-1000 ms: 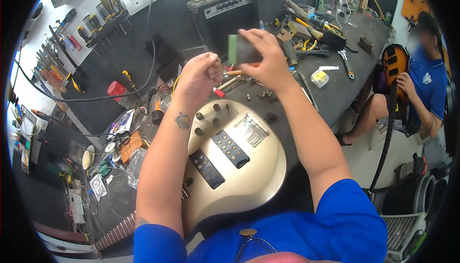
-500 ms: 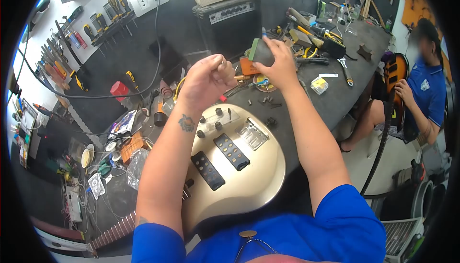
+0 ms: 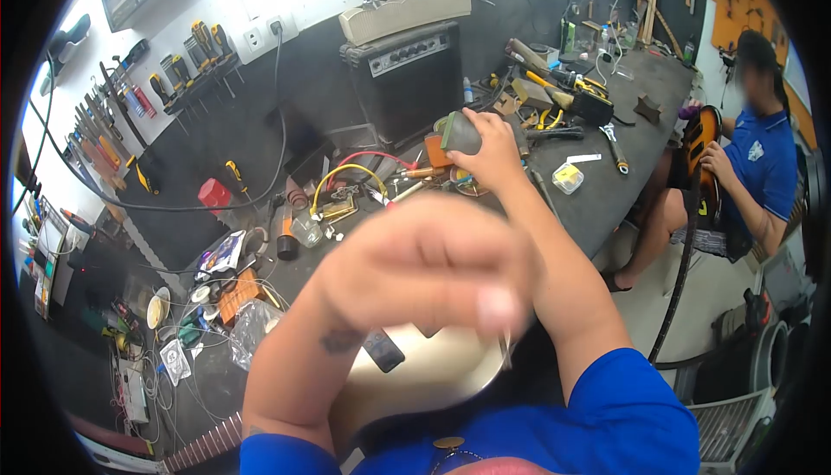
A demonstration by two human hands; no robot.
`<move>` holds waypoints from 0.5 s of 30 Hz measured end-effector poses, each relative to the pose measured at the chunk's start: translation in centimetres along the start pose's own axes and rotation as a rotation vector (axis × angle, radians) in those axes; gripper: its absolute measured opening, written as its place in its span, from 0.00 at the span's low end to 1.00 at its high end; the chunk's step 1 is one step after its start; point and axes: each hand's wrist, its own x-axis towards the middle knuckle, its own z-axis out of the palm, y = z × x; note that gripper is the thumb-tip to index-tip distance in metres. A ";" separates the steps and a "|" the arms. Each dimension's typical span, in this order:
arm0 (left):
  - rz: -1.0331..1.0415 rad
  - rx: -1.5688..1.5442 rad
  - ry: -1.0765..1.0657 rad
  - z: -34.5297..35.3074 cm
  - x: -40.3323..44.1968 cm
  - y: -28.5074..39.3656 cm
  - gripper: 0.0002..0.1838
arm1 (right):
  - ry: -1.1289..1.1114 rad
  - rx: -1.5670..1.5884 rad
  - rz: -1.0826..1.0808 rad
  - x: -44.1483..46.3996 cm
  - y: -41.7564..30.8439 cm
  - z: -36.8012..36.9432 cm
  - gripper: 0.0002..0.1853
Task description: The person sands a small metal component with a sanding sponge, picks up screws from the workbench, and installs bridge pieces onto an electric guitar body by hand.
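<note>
My left hand is raised close to the camera over the guitar, blurred, its fingers curled together. A thin sliver shows below its thumb, too smeared to name. Farther off, over the bench, my right hand grips a dark grey, box-like piece with a green edge, thumb and fingers on opposite sides. Under my left forearm lies a pale gold electric guitar; one black pickup shows, while my hand hides much of the body. Its fretted neck runs to the lower left.
Cables, tools and small parts clutter the dark bench. An amplifier stands at the back, and screwdrivers hang on the left wall. At right, a seated person holds a sunburst guitar. An adjustable wrench lies nearby.
My left hand has come up toward the camera and moved right, now covering the guitar's hardware. My right hand still holds the grey-and-green piece, slightly lower and farther left in view.
</note>
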 end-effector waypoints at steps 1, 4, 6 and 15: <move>0.062 -0.007 -0.068 0.5 0.2 0.1 0.22 | -0.004 -0.023 0.027 -0.1 -0.1 -0.1 0.47; 0.194 -0.021 -0.217 1.5 0.6 0.6 0.22 | -0.068 -0.138 0.186 -0.4 -0.3 -0.7 0.48; 0.196 0.016 -0.218 1.2 0.5 0.9 0.22 | -0.119 -0.267 0.325 -0.3 -0.5 -1.4 0.48; -0.157 -0.009 0.515 -12.4 -1.2 -7.0 0.09 | -0.326 -0.438 0.555 0.6 -1.0 -4.1 0.50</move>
